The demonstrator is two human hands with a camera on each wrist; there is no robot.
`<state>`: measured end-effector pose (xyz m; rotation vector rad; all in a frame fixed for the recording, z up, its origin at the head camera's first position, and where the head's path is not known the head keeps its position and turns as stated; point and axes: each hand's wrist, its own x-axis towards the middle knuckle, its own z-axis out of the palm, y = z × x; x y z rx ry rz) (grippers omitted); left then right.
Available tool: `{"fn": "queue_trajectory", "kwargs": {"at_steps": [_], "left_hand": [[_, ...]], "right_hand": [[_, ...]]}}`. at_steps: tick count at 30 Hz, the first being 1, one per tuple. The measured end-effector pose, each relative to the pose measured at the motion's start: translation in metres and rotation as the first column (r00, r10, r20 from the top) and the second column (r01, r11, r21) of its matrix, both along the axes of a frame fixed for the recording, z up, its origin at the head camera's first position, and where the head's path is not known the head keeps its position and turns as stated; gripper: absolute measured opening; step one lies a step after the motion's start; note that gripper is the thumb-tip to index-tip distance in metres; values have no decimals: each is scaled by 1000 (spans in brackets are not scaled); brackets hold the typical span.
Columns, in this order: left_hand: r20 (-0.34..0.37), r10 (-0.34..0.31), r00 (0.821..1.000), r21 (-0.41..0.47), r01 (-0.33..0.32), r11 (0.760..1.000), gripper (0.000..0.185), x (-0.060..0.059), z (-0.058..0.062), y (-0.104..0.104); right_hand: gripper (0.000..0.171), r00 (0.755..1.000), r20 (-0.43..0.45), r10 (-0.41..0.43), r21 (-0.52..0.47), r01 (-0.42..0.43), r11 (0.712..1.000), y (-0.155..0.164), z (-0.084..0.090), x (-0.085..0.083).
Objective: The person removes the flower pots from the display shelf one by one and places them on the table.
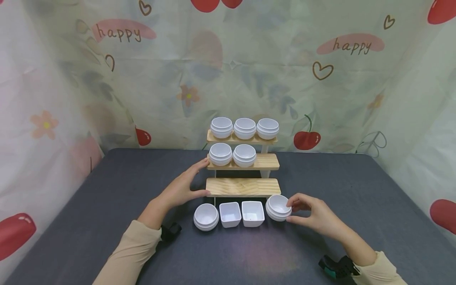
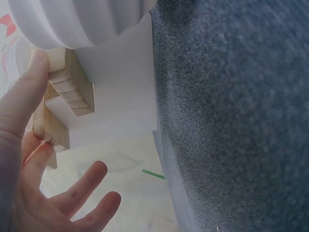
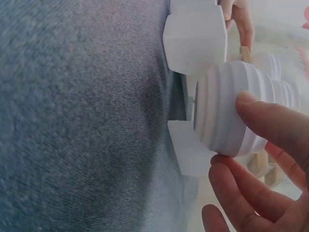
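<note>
My right hand (image 1: pixel 315 215) pinches a white ridged round bowl (image 1: pixel 277 206) between thumb and fingers, at the right end of the front row. In the right wrist view, the bowl's base appears raised off the cloth. My left hand (image 1: pixel 181 185) touches the left ends of a three-tier stand, thumb at the bottom shelf (image 1: pixel 243 187) and fingertips at the middle shelf (image 1: pixel 268 161). Two square white bowls (image 1: pixel 253 213) and another round bowl (image 1: pixel 206 217) stand on the cloth before it. The middle shelf bears two round bowls (image 1: pixel 244 155); three more (image 1: pixel 245 128) line the top shelf (image 1: pixel 213 137).
A dark grey cloth (image 1: pixel 246 261) covers the table. Behind and at both sides hangs a printed curtain (image 1: pixel 246 87) with cherries, flowers and lettering. White side panels (image 2: pixel 120 87) carry the shelves.
</note>
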<state>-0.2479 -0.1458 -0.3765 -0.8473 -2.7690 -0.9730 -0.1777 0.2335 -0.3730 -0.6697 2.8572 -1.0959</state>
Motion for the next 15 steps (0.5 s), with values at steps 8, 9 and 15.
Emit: {"fn": "queue_trajectory", "kwargs": {"at_steps": [8,9,15], "left_hand": [[5,8,1000,-3,-8,1000,90,1,1,1],[7,9,1000,-3,-9,1000,90,1,1,1],[8,5,1000,1,-5,1000,90,2,2,1]], "right_hand": [[30,1000,-2,22,14,-22,1000,-1,-5,-1],[30,1000,0,25,13,-25,1000,-1,-5,-1],[29,999,-9,53,17,-53,998,0,-8,-2]]}}
